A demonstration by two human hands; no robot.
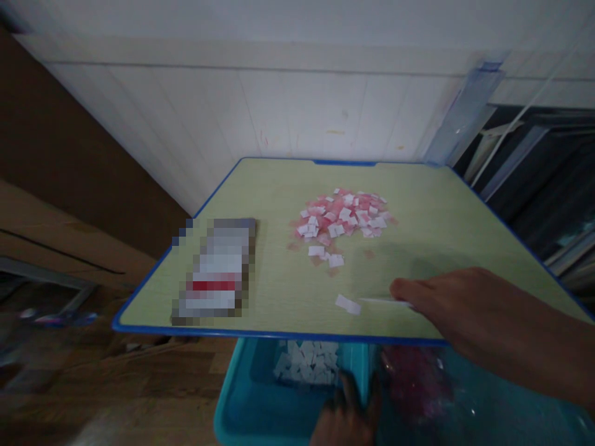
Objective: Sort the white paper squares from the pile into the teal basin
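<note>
My right hand (pixel 441 300) reaches in from the right over the table. It is closed around a thin, pale, pointed tool (pixel 383 300), whose exact kind I cannot make out. The tip points left, close to a small white paper piece (pixel 348 303) lying near the front edge. Lower down, my left hand (pixel 346 415) is below the tabletop at the teal basin (pixel 227 402), fingers apart and stretched forward. Just ahead of its fingertips lie many white pieces (pixel 307 362) in a container. Farther back on the table spreads a pile of pink and white pieces (pixel 346 214).
The light green tabletop (pixel 260 186) has a blue rim and stands against a white wall. A blurred-out flat object (pixel 216 269) lies at its left. Something red in clear plastic (pixel 416 381) sits below at right. Dark panels (pixel 548 161) lean beyond the right edge.
</note>
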